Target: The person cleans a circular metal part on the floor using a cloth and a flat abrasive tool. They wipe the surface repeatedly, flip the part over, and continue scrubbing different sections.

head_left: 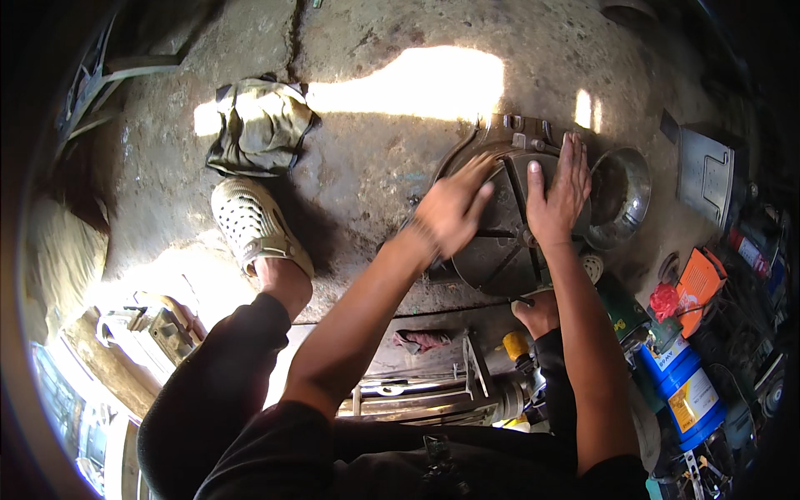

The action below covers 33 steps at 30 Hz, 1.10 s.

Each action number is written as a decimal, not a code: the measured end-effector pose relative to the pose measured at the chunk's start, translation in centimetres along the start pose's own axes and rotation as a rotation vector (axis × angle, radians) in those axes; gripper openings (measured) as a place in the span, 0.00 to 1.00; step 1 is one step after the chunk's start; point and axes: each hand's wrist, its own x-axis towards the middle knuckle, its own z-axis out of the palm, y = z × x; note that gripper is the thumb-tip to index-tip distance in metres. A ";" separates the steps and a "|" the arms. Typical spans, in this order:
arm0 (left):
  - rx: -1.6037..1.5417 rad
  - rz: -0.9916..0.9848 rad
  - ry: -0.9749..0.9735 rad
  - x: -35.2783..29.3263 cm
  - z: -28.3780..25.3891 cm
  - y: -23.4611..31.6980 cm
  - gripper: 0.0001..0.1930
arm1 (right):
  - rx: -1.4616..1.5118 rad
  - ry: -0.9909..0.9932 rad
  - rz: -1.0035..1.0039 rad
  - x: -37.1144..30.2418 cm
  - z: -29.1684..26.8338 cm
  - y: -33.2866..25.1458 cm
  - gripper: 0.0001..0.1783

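On the concrete floor sits a round, dark metal plate [487, 262] with slots running out from its centre, set in a heavier metal base [517, 125]. My left hand [457, 207] lies over its left side, fingers stretched toward the far rim and slightly blurred. Flat against the right side is my right hand [560, 196], its fingers straight and the thumb held apart. Neither hand grips anything. Both forearms partly cover the plate. Just right of it stands a round metal bowl [638, 185], close to my right hand.
A crumpled dark cloth [262, 125] lies beyond my left shoe [246, 218]. At the right are a grey metal box [704, 175], an orange object [700, 287], a blue bucket [679, 379] and jumbled tools. A pinkish rag [422, 339] and metal bars [417, 387] lie nearer my body.
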 end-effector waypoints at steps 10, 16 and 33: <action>-0.031 -0.047 0.021 -2.2 0.2 0.0 0.24 | -0.020 0.005 0.029 0.1 0.1 0.2 0.44; -0.115 0.088 0.162 0.2 0.8 0.1 0.22 | 0.044 0.024 -0.017 -0.5 0.4 -0.2 0.43; -0.079 0.004 0.194 -4.2 2.5 0.2 0.38 | 0.050 0.057 -0.054 0.2 0.0 0.2 0.45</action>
